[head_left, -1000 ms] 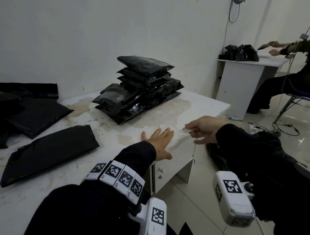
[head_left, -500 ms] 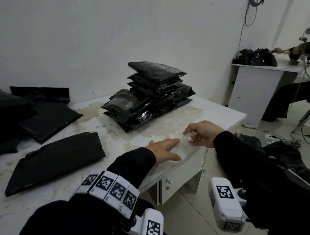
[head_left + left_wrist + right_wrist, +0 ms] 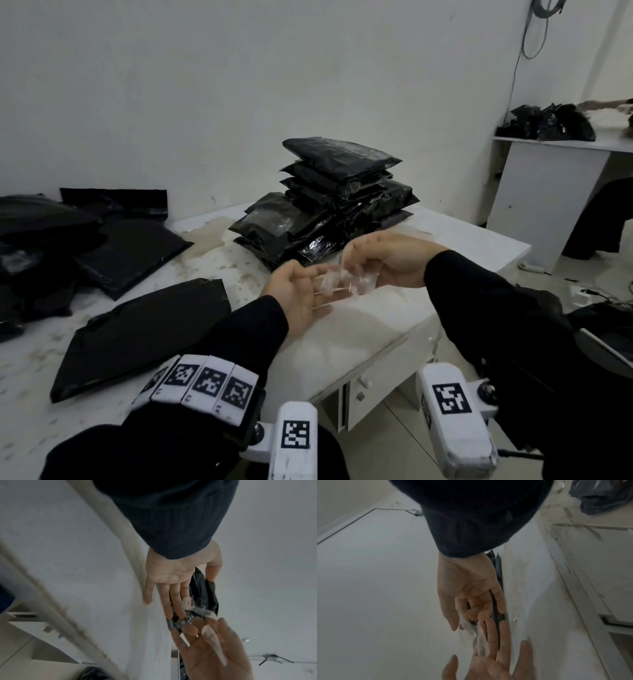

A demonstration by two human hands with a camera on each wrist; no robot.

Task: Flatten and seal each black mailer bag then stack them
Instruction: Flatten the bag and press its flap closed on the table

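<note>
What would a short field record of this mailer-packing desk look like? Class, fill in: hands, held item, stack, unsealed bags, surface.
left hand: palm up over the desk, fingers nearly straight, touching the strips
right hand: fingers curled, pinching the strips
held item: crumpled translucent strips between both hands, probably peeled liner; blurred
stack: sealed black mailer bags piled near the wall
unsealed bags: one flat black mailer bag at front left; more loose bags at far left
surface: stained white desk
</note>
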